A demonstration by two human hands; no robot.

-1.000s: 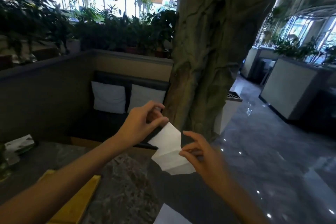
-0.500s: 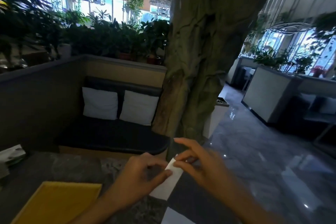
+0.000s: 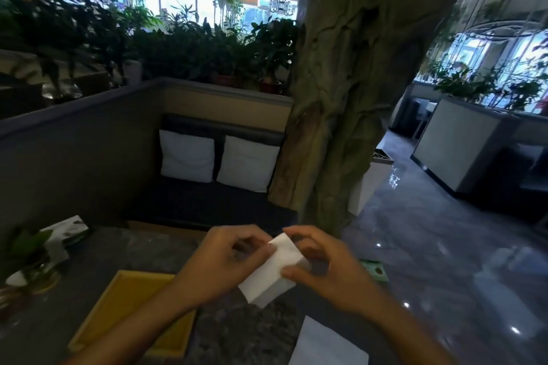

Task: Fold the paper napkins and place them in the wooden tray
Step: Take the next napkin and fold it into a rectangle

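Near the bottom centre of the frame, both hands hold one white napkin (image 3: 274, 271) above the dark stone table (image 3: 246, 332). The left hand (image 3: 221, 261) pinches its upper left edge between thumb and fingers; the right hand (image 3: 323, 267) grips the right side, thumb low and fingers curled over the top corner. The napkin is already a compact rectangle, so the folding looks nearly finished. The wooden tray (image 3: 133, 302) sits at lower left, partly hidden by the left forearm; what shows of it holds no napkins, so placing is still to come. Another white sheet (image 3: 326, 347) lies flat at the bottom edge, apparently waiting to be folded.
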